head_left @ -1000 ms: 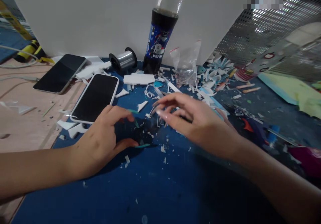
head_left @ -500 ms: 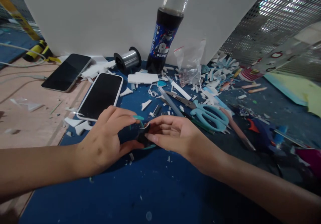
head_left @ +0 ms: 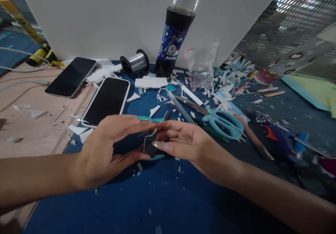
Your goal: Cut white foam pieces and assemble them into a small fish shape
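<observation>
On the blue work surface (head_left: 136,206), nearest me, I am watching the left hand (head_left: 105,144) arching wide, thumb and fingers well apart, apparently gripping a thin, curved teal piece (head_left: 156,157) whose edges are showing above and below the opening. The small, dark, flat piece with a pale wavy edge (head_left: 149,146) is sitting in that opening, to the left hand's right, by its thumb. The right hand (head_left: 189,144) is the nearer one: its thumb is pressing the dark face, its fingers are curling behind, a narrow hold. They are hiding the right side, so I am not managing to tell the long axis. Beyond, metal scissors with light-blue handles (head_left: 223,123) are lying right, a black-screened, white-rimmed phone (head_left: 107,99) left, and a clear plastic bottle of dark cola (head_left: 175,40) is standing farther back.
</observation>
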`<move>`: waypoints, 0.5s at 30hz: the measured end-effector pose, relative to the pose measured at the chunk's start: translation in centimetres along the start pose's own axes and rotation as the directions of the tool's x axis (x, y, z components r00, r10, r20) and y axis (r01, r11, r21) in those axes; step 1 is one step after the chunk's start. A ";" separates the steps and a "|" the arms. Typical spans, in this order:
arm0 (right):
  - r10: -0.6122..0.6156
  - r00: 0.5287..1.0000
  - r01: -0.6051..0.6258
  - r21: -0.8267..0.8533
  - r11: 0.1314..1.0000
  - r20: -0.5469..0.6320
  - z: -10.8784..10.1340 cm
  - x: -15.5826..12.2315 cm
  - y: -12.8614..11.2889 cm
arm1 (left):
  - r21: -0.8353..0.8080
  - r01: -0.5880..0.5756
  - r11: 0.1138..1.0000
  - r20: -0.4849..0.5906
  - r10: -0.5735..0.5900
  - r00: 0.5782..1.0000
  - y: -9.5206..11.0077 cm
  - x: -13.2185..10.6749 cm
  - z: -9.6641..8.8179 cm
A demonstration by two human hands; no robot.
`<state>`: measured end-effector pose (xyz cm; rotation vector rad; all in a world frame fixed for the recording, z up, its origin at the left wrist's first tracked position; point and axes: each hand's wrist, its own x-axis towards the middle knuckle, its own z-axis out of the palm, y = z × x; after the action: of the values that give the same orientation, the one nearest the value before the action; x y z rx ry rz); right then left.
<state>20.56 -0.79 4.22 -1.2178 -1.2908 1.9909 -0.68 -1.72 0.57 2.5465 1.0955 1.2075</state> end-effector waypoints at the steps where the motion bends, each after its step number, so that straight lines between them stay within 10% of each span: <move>1: -0.005 1.000 0.005 -0.002 1.000 -0.003 0.0 0.0 0.0 | 0.010 0.010 1.000 0.010 -0.010 1.000 0.1 0.0 -0.1; 6: -0.103 0.995 0.104 -0.062 0.993 0.009 0.0 -0.1 0.2 | 0.047 -0.059 0.997 -0.126 0.065 0.990 -0.4 -0.3 0.2; 15: -0.017 0.998 0.019 -0.018 1.000 0.063 -0.3 0.1 0.4 | 0.311 -0.236 0.921 0.088 0.220 0.972 -1.1 -0.5 0.7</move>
<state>20.79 -0.78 3.76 -1.1564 -1.3480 2.0236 -0.98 -1.14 -0.61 3.0066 1.0853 1.0774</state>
